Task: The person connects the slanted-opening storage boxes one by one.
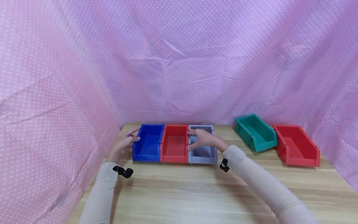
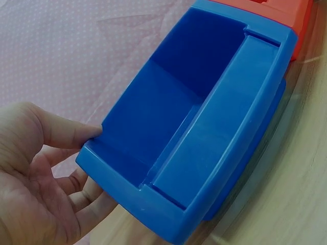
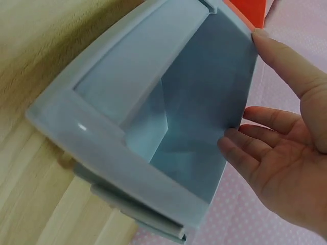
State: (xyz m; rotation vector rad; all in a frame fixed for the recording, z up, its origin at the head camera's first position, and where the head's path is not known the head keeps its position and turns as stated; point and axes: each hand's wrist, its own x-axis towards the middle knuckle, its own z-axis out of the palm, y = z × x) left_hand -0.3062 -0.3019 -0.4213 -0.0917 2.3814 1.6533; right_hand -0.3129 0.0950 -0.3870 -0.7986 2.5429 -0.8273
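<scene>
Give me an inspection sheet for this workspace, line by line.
Surface: wood-grain table.
Job's things: blue bin, middle red bin, grey bin, in a row, empty.
Clutter: green bin, outer red bin, right of the row.
Hands: left hand grips the blue bin's rim; right hand is over the grey bin, near its border with the middle red bin.
Cables: nothing seen.
Surroundings: pink dotted cloth behind and at both sides.

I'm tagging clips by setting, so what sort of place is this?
Probably a makeshift indoor recording booth: pink dotted cloth hangs behind and on both sides of a wooden table, with a blue bin, a red bin and a grey bin in a row.
</scene>
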